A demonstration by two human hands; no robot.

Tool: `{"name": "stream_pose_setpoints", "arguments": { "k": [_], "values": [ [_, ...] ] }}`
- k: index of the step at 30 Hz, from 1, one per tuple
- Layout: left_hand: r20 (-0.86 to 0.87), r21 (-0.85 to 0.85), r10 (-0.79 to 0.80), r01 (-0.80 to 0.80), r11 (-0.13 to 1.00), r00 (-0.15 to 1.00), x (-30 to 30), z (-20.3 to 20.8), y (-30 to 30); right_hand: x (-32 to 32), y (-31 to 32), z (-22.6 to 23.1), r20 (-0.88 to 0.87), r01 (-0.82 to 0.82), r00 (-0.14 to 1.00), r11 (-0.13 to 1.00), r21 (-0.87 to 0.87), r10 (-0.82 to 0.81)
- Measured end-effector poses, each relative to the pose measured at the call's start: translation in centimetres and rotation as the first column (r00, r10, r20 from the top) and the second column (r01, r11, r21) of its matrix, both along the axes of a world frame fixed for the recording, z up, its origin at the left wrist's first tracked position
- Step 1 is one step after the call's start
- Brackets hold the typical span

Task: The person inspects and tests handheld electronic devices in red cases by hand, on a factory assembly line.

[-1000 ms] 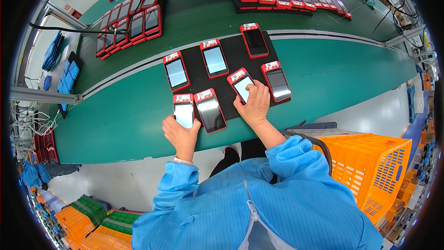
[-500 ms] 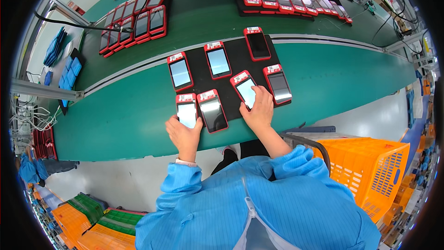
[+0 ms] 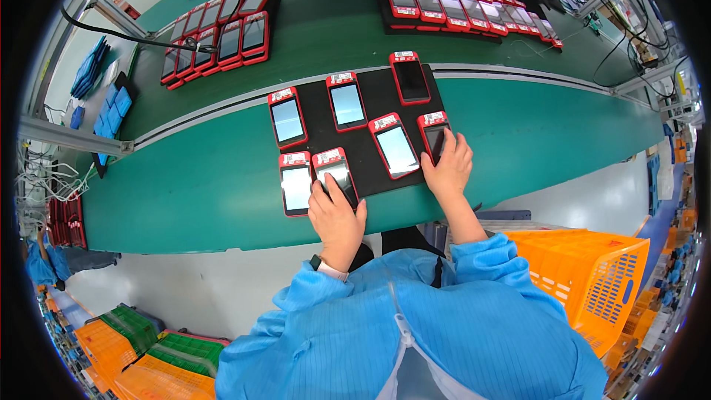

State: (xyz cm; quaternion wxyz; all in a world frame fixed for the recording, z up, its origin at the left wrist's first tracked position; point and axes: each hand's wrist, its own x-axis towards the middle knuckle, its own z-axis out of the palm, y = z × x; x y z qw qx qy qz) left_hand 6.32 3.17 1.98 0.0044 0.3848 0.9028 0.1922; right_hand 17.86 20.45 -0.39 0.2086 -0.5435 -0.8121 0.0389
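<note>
While both hands rest on red-cased handheld terminals with lit screens on the black mat (image 3: 370,96), left hand (image 3: 337,215) lies flat on the near one (image 3: 337,175), right hand's (image 3: 446,167) fingers touch the end one (image 3: 435,132); light presses avoid shifting either

Both hands shift one device to the right since a second ago. The left hand (image 3: 337,215) leaves the bottom-left red handheld terminal (image 3: 296,184) and now sits on the next terminal over (image 3: 338,172). The right hand (image 3: 448,167) slides off the middle terminal (image 3: 395,147) onto the far-right terminal (image 3: 434,131).
</note>
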Motion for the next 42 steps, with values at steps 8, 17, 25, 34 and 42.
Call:
{"name": "stream_pose_setpoints", "arguments": {
  "k": [8,17,25,34,42],
  "values": [
    [0.103,0.056,0.082,-0.089,0.994,0.991,1.5,-1.0,2.3,2.7,2.0,-0.5,-0.067,-0.194,0.980,0.972,-0.130,0.187],
    [0.167,0.113,0.408,-0.429,0.896,0.898,2.1,-2.2,3.8,1.8,2.8,-0.8,-0.080,-0.202,0.977,0.975,-0.094,0.195],
    [0.209,0.072,0.431,-0.453,0.889,0.878,2.3,-2.2,4.1,1.7,2.9,-0.9,-0.117,-0.218,0.970,0.975,-0.040,0.212],
    [0.218,0.046,0.401,-0.420,0.906,0.890,1.7,-2.5,3.9,1.5,2.7,-0.6,-0.119,-0.220,0.968,0.975,0.035,0.222],
    [0.168,0.048,0.389,-0.402,0.914,0.906,1.5,-2.7,3.6,1.3,2.5,-0.9,-0.140,-0.212,0.966,0.975,0.064,0.220]
  ]
}}
